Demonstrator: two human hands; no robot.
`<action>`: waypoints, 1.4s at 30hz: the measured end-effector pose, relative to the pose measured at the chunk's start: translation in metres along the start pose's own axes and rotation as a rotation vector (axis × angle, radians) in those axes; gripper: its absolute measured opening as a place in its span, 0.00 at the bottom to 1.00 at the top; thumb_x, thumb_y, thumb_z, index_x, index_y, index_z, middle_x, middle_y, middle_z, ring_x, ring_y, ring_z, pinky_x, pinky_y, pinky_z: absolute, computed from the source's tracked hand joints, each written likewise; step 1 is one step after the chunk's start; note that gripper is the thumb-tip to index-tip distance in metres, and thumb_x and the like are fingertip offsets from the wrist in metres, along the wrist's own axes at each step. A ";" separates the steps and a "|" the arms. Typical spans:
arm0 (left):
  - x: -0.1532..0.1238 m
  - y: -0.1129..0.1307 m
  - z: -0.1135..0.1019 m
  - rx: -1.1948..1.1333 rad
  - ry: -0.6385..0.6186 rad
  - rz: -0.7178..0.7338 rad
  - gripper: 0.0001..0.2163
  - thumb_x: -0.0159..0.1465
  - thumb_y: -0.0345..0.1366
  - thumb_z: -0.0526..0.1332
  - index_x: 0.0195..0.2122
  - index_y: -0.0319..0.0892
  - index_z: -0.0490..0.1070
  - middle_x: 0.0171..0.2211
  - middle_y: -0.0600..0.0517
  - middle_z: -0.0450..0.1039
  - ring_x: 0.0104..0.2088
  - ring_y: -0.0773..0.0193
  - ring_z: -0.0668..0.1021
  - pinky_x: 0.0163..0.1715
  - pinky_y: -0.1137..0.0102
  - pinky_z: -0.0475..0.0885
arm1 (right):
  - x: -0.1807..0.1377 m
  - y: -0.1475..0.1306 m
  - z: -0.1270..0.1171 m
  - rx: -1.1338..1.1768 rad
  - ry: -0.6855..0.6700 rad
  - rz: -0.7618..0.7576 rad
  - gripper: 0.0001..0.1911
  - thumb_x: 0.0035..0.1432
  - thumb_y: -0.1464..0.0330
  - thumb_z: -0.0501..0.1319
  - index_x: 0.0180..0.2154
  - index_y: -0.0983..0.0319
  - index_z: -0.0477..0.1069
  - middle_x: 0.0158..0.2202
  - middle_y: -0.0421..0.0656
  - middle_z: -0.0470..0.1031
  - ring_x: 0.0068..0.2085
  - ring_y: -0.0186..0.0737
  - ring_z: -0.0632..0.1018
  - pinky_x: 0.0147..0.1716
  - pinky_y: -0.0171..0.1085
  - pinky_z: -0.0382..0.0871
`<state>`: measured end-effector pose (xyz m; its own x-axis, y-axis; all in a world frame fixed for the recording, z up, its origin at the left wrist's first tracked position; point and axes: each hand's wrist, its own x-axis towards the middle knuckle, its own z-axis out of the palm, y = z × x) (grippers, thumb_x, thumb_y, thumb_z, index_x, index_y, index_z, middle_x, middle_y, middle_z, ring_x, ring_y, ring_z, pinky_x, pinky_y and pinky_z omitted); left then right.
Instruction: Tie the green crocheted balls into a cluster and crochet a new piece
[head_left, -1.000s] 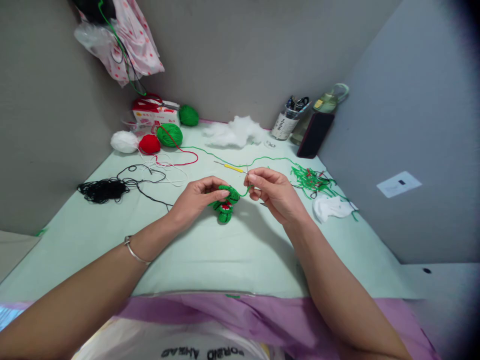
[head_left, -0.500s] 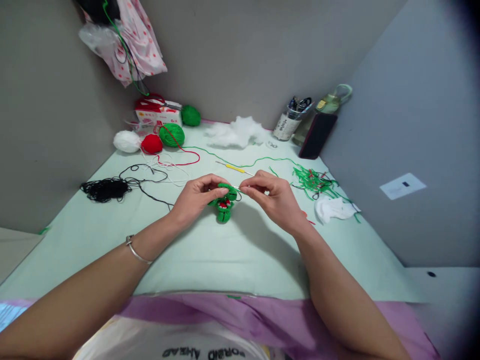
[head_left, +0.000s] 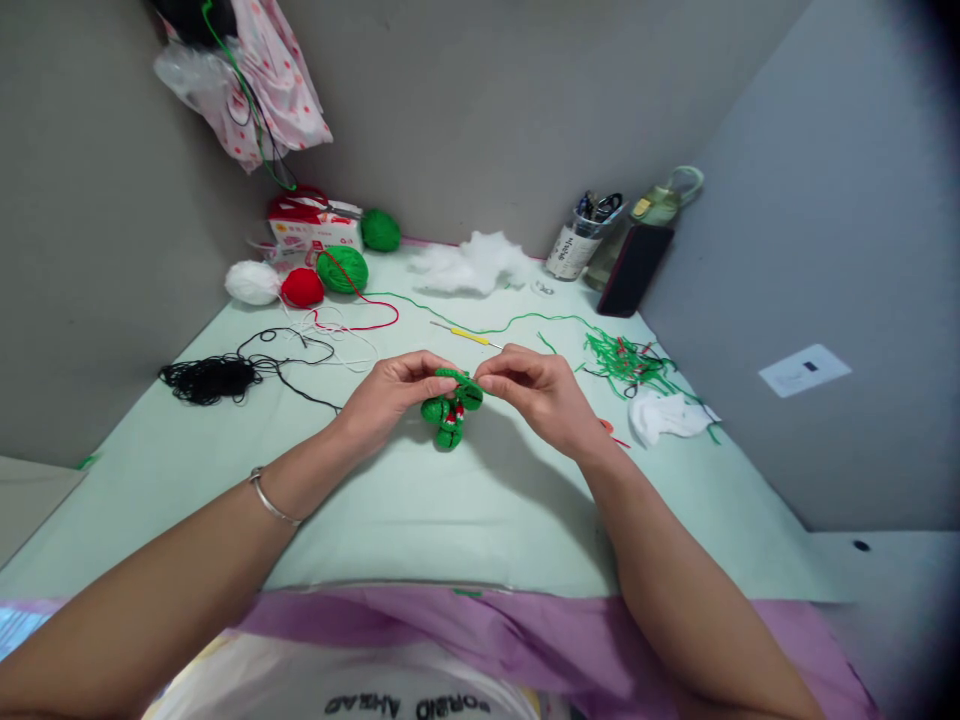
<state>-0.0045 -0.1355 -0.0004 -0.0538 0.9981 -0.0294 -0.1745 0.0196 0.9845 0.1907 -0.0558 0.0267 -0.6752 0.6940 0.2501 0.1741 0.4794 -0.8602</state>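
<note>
My left hand (head_left: 401,390) is closed on a small green crocheted figure (head_left: 470,396) with red and white bits in its middle and dark lines on its rounded green parts. Thumb and fingers pinch its upper edge, and the rest hangs down just above the table. My right hand (head_left: 536,390) is closed in a pinch at the figure's upper right edge, touching it or very near. The thin silvery needle that showed in those fingers half a second ago is now hidden. Just beyond the right fingers lies a yellow-handled crochet hook (head_left: 469,335).
White (head_left: 253,283), red (head_left: 303,288) and green (head_left: 343,270) yarn balls sit back left, with black yarn (head_left: 211,379) nearer. White stuffing (head_left: 472,264) lies at the back. A pen cup (head_left: 573,250), phone (head_left: 636,270), bottle (head_left: 657,206) and green yarn scraps (head_left: 626,362) are on the right.
The figure has turned and tilted in my left hand, showing more of its green parts. My right fingers have come closer to its edge, and the needle shaft no longer shows.
</note>
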 end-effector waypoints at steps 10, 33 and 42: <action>-0.002 0.004 0.000 0.038 -0.008 0.015 0.07 0.57 0.39 0.71 0.34 0.43 0.80 0.31 0.51 0.80 0.30 0.63 0.79 0.34 0.67 0.73 | 0.000 -0.001 -0.002 -0.009 -0.002 -0.035 0.07 0.62 0.66 0.65 0.33 0.60 0.80 0.30 0.41 0.71 0.31 0.36 0.69 0.32 0.38 0.60; -0.001 0.001 0.001 0.025 0.011 0.033 0.08 0.57 0.39 0.71 0.34 0.42 0.79 0.31 0.50 0.81 0.31 0.62 0.80 0.34 0.67 0.74 | -0.002 -0.005 0.003 -0.037 0.025 -0.022 0.06 0.61 0.68 0.64 0.31 0.61 0.77 0.30 0.41 0.72 0.30 0.35 0.68 0.30 0.37 0.59; -0.002 -0.003 0.003 -0.022 0.025 0.013 0.09 0.57 0.41 0.72 0.34 0.43 0.79 0.31 0.51 0.80 0.30 0.63 0.78 0.33 0.68 0.72 | 0.003 0.003 0.008 0.197 0.002 0.084 0.11 0.58 0.61 0.67 0.31 0.61 0.74 0.28 0.40 0.73 0.30 0.35 0.70 0.31 0.36 0.62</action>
<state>-0.0007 -0.1373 -0.0026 -0.0804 0.9965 -0.0217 -0.1956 0.0056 0.9807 0.1830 -0.0567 0.0216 -0.6630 0.7279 0.1746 0.0861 0.3059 -0.9482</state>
